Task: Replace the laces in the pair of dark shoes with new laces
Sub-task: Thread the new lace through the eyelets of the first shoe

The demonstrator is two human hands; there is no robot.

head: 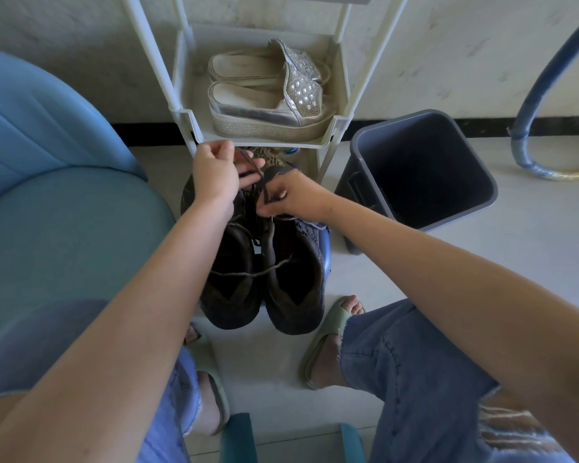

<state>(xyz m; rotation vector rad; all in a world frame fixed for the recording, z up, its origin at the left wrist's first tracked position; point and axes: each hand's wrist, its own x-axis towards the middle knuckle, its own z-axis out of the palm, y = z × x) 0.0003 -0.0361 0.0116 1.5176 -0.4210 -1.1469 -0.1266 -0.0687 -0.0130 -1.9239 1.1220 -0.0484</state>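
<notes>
Left of the dark shoes (295, 279) stands a blue seat (64, 212), clear of the work. The shoes sit side by side between the person's feet and the rack (181, 111). Over their toe end, the left hand (214, 172) has its fingers curled round a dark lace (258, 177), holding it up. Just to the right, the right hand (295, 195) pinches the same lace low, near the eyelets. This looks like unthreading the old lace. It would go best one crossing at a time, the low hand slackening and the high hand pulling straight. A loose strand (248, 273) lies across both openings and could tangle. Right of the shoes, a grey bin (425, 168) stands ready.
</notes>
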